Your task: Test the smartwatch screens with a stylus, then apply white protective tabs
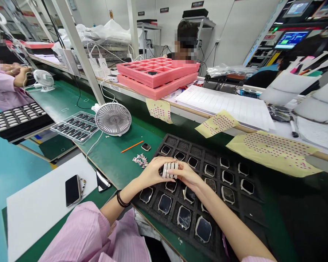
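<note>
Over a black foam tray (235, 160) filled with several smartwatch bodies, my two hands meet. My left hand (153, 171) curls its fingers round a dark watch body that is mostly hidden between the hands. My right hand (187, 174) has white finger cots on its fingertips, which press onto the same watch body. One more watch body (145, 147) lies on the green mat beside an orange stick (132, 146) and a small heap of grey tabs (140, 160).
A small white fan (113, 119) stands left of the tray, with a clear tray of parts (73, 126) beyond. A phone (72, 190) lies on a white board. Yellow sticker sheets (273, 151) hang off the rail. Pink foam trays (157, 74) sit behind. People work at left and behind.
</note>
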